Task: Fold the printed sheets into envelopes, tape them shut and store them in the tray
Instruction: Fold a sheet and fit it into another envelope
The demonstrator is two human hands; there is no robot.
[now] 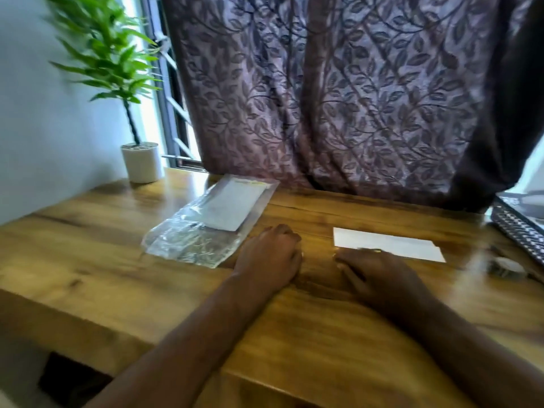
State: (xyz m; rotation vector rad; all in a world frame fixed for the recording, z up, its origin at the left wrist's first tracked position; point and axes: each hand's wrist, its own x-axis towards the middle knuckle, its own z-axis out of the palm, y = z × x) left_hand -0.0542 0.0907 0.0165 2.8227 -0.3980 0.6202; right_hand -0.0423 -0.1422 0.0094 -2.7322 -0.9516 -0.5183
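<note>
The table (117,260) has lots of bare wood close to me, and its front edge runs low on the left. My left grip (269,254) rests on the wood in the middle, fingers curled in, holding nothing. My right grip (379,272) lies flat beside it with fingers out, right at the near edge of the white sheet (388,244); I cannot tell if they touch. A clear plastic bag (182,240) lies just left of my left grip, with white paper (232,206) inside. The black mesh tray (521,231) sits at the far right, partly cut off, and I cannot see what is in it. A blurry tape roll (506,267) lies near it.
</note>
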